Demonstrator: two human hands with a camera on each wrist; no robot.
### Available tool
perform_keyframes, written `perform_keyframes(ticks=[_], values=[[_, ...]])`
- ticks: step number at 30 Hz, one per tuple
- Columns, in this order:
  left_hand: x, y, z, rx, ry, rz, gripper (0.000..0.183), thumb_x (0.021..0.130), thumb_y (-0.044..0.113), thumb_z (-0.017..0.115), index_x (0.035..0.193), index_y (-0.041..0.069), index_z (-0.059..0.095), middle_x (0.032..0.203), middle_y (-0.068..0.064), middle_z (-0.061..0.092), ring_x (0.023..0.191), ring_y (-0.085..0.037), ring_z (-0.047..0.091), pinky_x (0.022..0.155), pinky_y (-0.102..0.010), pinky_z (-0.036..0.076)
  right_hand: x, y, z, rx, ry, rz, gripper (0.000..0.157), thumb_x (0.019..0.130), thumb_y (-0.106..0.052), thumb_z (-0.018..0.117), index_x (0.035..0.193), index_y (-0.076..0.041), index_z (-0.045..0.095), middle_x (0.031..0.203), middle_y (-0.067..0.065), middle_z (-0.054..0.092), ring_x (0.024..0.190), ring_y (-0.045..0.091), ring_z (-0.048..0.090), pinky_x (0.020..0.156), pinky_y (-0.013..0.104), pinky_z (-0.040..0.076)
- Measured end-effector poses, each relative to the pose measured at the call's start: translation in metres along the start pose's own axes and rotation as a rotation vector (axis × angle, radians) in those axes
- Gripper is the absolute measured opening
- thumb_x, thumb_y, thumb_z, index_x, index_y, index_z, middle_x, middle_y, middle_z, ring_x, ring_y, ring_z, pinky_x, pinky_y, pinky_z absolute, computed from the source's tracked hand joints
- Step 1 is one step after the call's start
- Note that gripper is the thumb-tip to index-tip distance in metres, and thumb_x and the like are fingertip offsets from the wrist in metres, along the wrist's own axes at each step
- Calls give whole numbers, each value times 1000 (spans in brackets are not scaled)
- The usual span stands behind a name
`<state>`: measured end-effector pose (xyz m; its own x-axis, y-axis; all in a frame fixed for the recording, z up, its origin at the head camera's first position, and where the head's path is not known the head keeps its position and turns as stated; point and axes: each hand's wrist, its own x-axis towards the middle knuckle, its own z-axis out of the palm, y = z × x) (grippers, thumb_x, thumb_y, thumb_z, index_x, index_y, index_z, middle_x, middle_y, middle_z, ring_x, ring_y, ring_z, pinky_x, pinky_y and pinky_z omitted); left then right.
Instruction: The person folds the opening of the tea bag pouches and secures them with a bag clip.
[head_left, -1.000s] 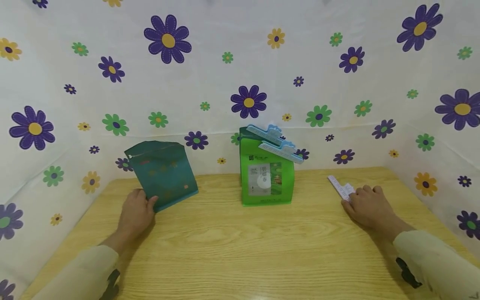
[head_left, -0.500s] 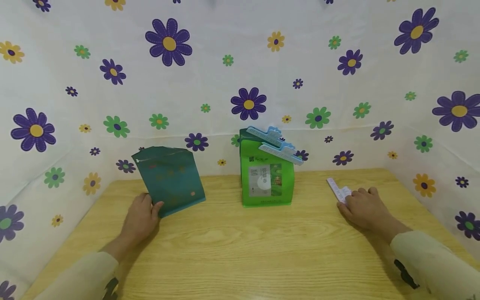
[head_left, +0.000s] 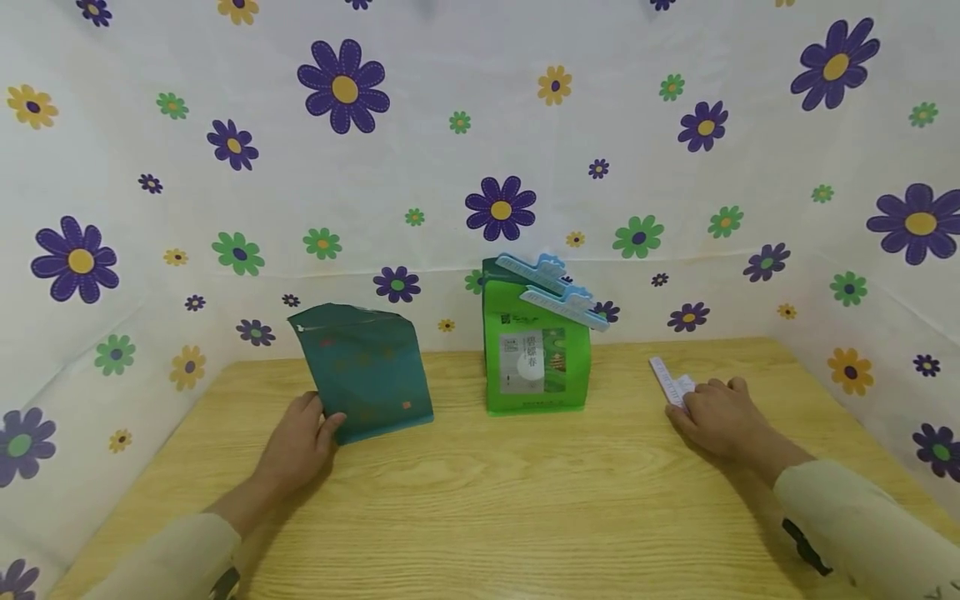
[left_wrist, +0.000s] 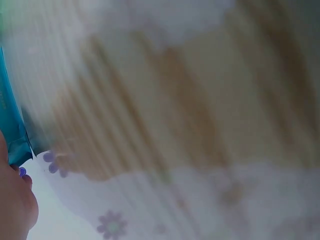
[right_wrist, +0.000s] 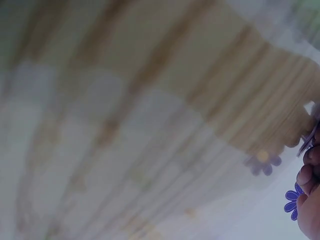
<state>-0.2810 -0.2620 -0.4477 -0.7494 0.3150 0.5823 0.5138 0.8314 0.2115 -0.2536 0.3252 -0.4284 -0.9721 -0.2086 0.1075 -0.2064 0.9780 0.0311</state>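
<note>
A teal pouch bag (head_left: 367,371) leans a little to the left at the left of the table. My left hand (head_left: 300,442) grips its lower left edge, thumb across the front and the other fingers mostly hidden behind it. The left wrist view catches just a strip of the bag (left_wrist: 9,115) beside the hand (left_wrist: 17,205). Over on the right, my right hand (head_left: 723,421) holds a pale lavender bag clip (head_left: 666,379) by its handle end, its long bar pointing away to the back left. Only the fingers (right_wrist: 311,210) show at the right wrist view's edge.
A bright green tea bag (head_left: 577,367) stands upright at the back middle, with a dark green bag (head_left: 498,267) behind it. Two light blue clips (head_left: 566,307) slant across their tops. Flower-printed white cloth (head_left: 420,150) encloses the wooden table (head_left: 480,508) at the back and sides.
My left hand has moved the teal bag right and nearer to me, toward the middle. My right hand has shifted slightly left with the lavender clip. The green bags have stayed put.
</note>
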Motion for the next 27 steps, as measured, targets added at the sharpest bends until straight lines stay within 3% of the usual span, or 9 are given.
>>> perform_keyframes(ticks=[12, 19, 27], values=[[1, 8, 2, -38, -57, 13, 33, 97, 10, 64, 120, -11, 56, 115, -27, 59, 111, -44, 55, 94, -58, 47, 4, -1, 2, 25, 1, -9, 41, 103, -39, 47, 70, -16, 56, 74, 2, 58, 68, 20, 47, 74, 46, 29], [3, 14, 5, -75, -66, 56, 37, 96, 9, 65, 125, -11, 55, 119, -27, 60, 113, -44, 55, 95, -58, 48, 5, -4, -4, 30, -8, 6, 39, 104, -36, 45, 75, -14, 60, 80, 6, 64, 73, 23, 53, 76, 49, 33], [2, 22, 3, -116, -137, 51, 39, 98, 12, 62, 127, -13, 55, 125, -30, 59, 117, -45, 55, 96, -59, 48, 5, -3, 1, 51, -35, 14, 40, 103, -31, 42, 69, -17, 57, 80, 4, 64, 78, 25, 57, 77, 51, 34]])
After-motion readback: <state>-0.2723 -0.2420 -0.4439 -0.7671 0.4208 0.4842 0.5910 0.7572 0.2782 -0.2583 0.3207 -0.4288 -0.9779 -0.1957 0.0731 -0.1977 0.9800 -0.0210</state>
